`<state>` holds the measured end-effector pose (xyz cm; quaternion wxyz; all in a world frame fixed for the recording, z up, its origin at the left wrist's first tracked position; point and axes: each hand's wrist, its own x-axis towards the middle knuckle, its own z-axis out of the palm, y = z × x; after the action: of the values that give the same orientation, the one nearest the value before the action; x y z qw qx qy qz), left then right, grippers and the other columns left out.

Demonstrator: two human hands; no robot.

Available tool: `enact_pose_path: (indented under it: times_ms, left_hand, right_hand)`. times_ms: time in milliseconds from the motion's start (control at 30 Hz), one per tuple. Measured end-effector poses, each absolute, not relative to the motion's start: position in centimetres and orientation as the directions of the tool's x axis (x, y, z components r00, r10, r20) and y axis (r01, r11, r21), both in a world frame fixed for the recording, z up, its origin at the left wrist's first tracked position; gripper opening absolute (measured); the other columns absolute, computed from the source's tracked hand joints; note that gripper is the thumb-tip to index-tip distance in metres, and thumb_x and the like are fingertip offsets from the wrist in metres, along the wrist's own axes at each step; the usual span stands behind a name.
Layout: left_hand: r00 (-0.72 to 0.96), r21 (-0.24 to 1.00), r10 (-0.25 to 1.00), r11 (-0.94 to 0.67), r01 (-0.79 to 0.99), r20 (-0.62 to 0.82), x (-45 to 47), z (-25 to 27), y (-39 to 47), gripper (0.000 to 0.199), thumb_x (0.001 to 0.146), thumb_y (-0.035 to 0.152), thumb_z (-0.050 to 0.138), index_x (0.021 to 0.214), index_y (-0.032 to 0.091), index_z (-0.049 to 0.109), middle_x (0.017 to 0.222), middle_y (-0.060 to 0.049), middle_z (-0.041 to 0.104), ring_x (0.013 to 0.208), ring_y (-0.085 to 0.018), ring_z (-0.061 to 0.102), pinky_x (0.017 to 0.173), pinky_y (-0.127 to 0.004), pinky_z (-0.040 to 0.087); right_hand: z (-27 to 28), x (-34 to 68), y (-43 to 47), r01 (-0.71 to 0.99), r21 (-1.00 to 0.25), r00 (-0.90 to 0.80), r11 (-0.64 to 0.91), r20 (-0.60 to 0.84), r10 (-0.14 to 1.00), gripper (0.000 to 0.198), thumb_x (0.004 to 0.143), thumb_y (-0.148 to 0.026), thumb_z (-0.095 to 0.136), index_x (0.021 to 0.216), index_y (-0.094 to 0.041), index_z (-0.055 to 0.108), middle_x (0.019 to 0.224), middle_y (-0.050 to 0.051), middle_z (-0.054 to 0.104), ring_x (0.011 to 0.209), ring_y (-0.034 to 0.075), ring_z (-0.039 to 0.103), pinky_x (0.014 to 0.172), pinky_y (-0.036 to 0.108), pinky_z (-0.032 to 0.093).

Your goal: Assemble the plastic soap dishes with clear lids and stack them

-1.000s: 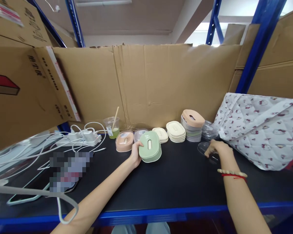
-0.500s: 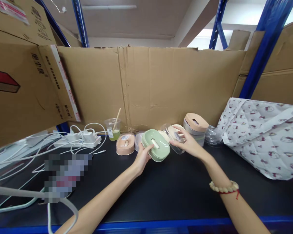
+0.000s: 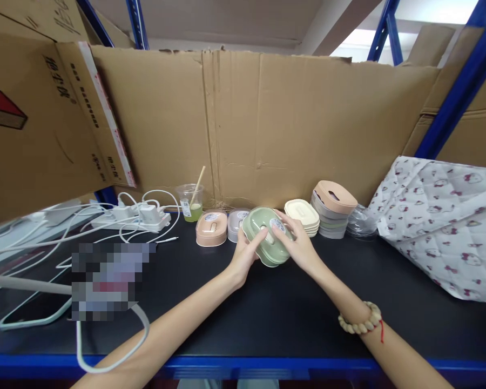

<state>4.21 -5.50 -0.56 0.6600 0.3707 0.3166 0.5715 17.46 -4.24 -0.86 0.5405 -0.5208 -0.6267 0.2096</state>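
A green lidded box (image 3: 257,217) with a pale handle strip is tilted above the black table. My left hand (image 3: 243,258) is closed around its left side, thumb on the top. My right hand (image 3: 302,246) grips the right side, its thumb on a clear plastic cover (image 3: 283,237) bearing a round sticker. That cover lies over the green box; whether it is fully seated I cannot tell. Behind the box stand a peach box (image 3: 211,229) and a lilac-grey box (image 3: 235,226), both with stickers on top. To the right is a stack of cream lids (image 3: 302,212).
Grey and green parts are stacked under a peach lid (image 3: 340,195), beside nested clear covers (image 3: 362,221). A cup of green drink (image 3: 193,212) stands at the back. White cables and a power strip (image 3: 117,216) fill the left; a patterned quilted bag (image 3: 445,227) sits right.
My right hand has brought the clear cover left and onto the green box, uncovering the cream stack. My left hand still holds the box. The camera view has tipped downward.
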Motion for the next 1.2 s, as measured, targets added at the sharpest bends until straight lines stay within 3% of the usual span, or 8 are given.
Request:
enact_pose_path:
  times_ms: [333, 500, 700, 800, 867, 967, 1100, 1200]
  left_hand:
    - [0.147, 0.816, 0.989, 0.067, -0.574, 0.023, 3.6, 0.3, -5.0, 0.044, 0.071, 0.018, 0.061, 0.114, 0.021, 0.054, 0.109, -0.005, 0.067, 0.094, -0.022, 0.065, 0.076, -0.032, 0.055]
    - [0.199, 0.820, 0.980, 0.127, -0.557, -0.016, 3.0, 0.9, -4.8, 0.041, 0.073, 0.018, 0.058, 0.113, 0.018, 0.057, 0.106, -0.007, 0.069, 0.094, -0.022, 0.066, 0.078, -0.031, 0.054]
    - [0.247, 0.863, 0.969, 0.098, -0.496, 0.031, 2.8, 1.0, -4.4, 0.038, 0.071, 0.028, 0.068, 0.107, 0.020, 0.062, 0.105, -0.006, 0.070, 0.095, -0.023, 0.065, 0.081, -0.033, 0.053]
    - [0.239, 0.869, 0.970, 0.080, -0.488, 0.045, 2.7, 1.0, -4.2, 0.036, 0.069, 0.026, 0.069, 0.103, 0.017, 0.062, 0.103, -0.007, 0.070, 0.094, -0.023, 0.065, 0.080, -0.032, 0.053]
    - [0.222, 0.868, 0.972, 0.042, -0.495, 0.079, 2.6, 1.0, -4.1, 0.037, 0.069, 0.025, 0.069, 0.105, 0.017, 0.061, 0.103, -0.007, 0.070, 0.095, -0.023, 0.065, 0.079, -0.031, 0.053]
    - [0.198, 0.866, 0.973, -0.003, -0.500, 0.117, 2.5, 1.0, -4.1, 0.043, 0.069, 0.026, 0.070, 0.109, 0.016, 0.059, 0.104, -0.008, 0.070, 0.096, -0.023, 0.064, 0.078, -0.030, 0.053]
    - [0.168, 0.852, 0.980, -0.007, -0.524, 0.111, 2.8, 0.8, -4.2, 0.043, 0.068, 0.028, 0.072, 0.107, 0.016, 0.060, 0.105, -0.007, 0.069, 0.097, -0.024, 0.064, 0.080, -0.031, 0.053]
    - [0.197, 0.830, 0.975, 0.022, -0.558, 0.107, 3.2, 0.6, -4.2, 0.041, 0.069, 0.030, 0.072, 0.106, 0.016, 0.061, 0.106, -0.008, 0.069, 0.099, -0.025, 0.063, 0.083, -0.034, 0.052]
  right_hand:
    - [0.3, 17.6, -4.6, 0.013, -0.971, 0.011, 0.238, 0.238, 0.971, 0.058, 0.071, -0.051, 0.062, 0.124, -0.028, 0.056, 0.137, 0.002, 0.051, 0.128, 0.024, 0.044, 0.103, 0.041, 0.039]
    - [0.5, 17.7, -4.7, 0.032, -0.954, -0.051, 0.299, 0.297, 0.953, 0.059, 0.073, -0.050, 0.061, 0.129, -0.032, 0.051, 0.142, 0.000, 0.045, 0.131, 0.022, 0.040, 0.103, 0.042, 0.040]
    - [-0.2, 17.1, -4.7, 0.119, -0.867, -0.021, 0.484, 0.485, 0.874, 0.062, 0.072, -0.053, 0.062, 0.128, -0.028, 0.051, 0.142, 0.002, 0.045, 0.132, 0.021, 0.037, 0.107, 0.037, 0.036]
    - [-0.1, 17.0, -5.1, 0.103, -0.932, -0.002, 0.346, 0.348, 0.937, 0.060, 0.072, -0.052, 0.061, 0.127, -0.029, 0.050, 0.139, 0.001, 0.048, 0.125, 0.023, 0.046, 0.095, 0.037, 0.049]
    - [0.1, 17.0, -5.3, 0.058, -0.983, -0.016, 0.173, 0.173, 0.985, 0.055, 0.074, -0.052, 0.057, 0.123, -0.028, 0.053, 0.129, 0.004, 0.057, 0.109, 0.025, 0.059, 0.072, 0.036, 0.059]
    - [0.5, 17.1, -5.5, -0.028, -0.999, -0.044, 0.034, 0.035, 0.998, 0.044, 0.075, -0.047, 0.058, 0.112, -0.024, 0.059, 0.106, 0.006, 0.068, 0.080, 0.022, 0.067, 0.046, 0.029, 0.057]
    - [0.8, 17.1, -5.6, -0.114, -0.993, -0.041, 0.034, 0.039, 0.998, 0.028, 0.074, -0.040, 0.063, 0.095, -0.021, 0.064, 0.083, 0.003, 0.071, 0.065, 0.016, 0.066, 0.044, 0.023, 0.056]
    - [0.8, 17.1, -5.4, -0.163, -0.986, -0.019, 0.018, 0.021, 1.000, 0.027, 0.078, -0.040, 0.059, 0.097, -0.022, 0.064, 0.081, 0.002, 0.071, 0.062, 0.014, 0.065, 0.043, 0.020, 0.055]
